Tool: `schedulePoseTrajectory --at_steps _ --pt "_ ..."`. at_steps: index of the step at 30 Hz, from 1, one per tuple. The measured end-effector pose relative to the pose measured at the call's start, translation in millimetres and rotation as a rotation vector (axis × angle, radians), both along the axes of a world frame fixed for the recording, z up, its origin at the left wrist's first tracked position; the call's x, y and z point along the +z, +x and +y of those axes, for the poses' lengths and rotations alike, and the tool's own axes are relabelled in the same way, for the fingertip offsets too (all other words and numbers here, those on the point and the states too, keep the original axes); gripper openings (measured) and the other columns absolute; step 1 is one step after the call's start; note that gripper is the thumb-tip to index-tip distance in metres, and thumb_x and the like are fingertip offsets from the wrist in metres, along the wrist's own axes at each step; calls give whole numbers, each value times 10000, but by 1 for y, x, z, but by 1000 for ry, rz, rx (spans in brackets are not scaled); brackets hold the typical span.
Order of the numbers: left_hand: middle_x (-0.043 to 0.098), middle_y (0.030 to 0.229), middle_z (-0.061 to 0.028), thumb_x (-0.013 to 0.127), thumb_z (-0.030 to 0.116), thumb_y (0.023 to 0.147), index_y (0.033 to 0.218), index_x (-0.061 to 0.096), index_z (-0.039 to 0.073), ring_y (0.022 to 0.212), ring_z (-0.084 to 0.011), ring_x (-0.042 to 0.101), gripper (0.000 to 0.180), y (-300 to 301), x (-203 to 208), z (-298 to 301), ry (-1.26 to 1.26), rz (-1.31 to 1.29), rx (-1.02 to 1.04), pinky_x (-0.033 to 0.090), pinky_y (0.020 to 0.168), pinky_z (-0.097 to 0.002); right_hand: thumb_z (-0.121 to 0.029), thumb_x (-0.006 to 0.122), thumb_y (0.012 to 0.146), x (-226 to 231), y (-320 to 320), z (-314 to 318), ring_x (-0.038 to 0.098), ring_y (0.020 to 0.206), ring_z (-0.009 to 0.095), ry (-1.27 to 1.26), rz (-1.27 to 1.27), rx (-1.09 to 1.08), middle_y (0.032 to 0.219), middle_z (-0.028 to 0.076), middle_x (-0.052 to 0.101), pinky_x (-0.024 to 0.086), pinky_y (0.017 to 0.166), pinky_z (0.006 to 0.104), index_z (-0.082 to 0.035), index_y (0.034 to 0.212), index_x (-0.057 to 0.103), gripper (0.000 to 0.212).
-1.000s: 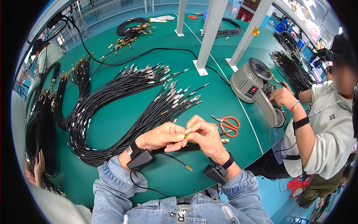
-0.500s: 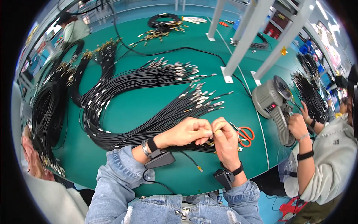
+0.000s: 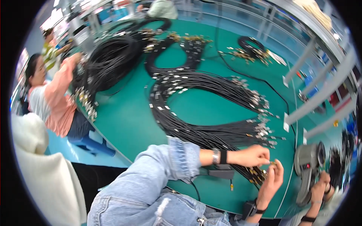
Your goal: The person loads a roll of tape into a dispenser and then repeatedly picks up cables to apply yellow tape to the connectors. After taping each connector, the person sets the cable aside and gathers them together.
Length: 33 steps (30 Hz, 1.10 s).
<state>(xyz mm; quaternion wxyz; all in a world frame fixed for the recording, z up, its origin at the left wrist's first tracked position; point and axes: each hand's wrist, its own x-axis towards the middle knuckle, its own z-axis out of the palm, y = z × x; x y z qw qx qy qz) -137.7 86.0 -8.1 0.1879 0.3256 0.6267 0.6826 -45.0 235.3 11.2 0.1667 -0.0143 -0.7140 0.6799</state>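
Observation:
Over the green table [image 3: 128,124], my left hand [image 3: 253,155] is closed in a pinch, fingertips beside a small gold cable connector [image 3: 273,163]. What it grips, if anything, is too small to make out. My right hand [image 3: 272,181] holds that connector between thumb and fingertips; the rest of its cable is hidden. Beneath and behind my hands runs a thick bundle of black cables [image 3: 196,132], with white labels along it and silvery ends fanned out beyond my left hand. More gold ends [image 3: 256,175] lie under my hands, and one loose connector [image 3: 232,186] rests nearer me.
A grey-green machine with a reel [image 3: 307,160] stands at right, a co-worker's hands [image 3: 320,184] beside it. Coiled black cables [image 3: 113,56] lie far left, near a person in pink [image 3: 56,98]. Grey posts [image 3: 324,96] rise at right. A smaller coil [image 3: 250,45] sits far back.
The view has swung left, so table and hands appear farther right, and the person in pink now shows fully. My fingertips are slightly farther apart. The orange-handled scissors no longer show.

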Motion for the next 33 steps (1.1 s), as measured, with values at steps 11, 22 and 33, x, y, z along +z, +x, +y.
schedulePoseTrajectory --at_steps 11,22,33 --pt "538 933 -93 679 133 757 947 543 37 956 -274 487 253 19 -11 -8 -324 657 364 411 833 -398 -135 554 946 8 39 3 586 840 231 426 127 -289 1024 109 624 491 720 337 -18 1098 589 195" --pt "496 1024 -96 716 142 743 993 527 27 991 -268 466 334 60 17 -98 -430 686 591 408 845 -388 -48 610 859 38 41 -43 555 994 343 960 443 743 1046 156 609 414 899 429 -13 1016 620 161" --pt "498 1026 -102 711 158 752 980 546 20 981 -273 467 313 87 7 -145 -438 590 669 414 856 -384 -40 588 838 25 30 -65 527 1013 346 1223 423 949 1038 164 583 378 939 445 -2 980 595 148"
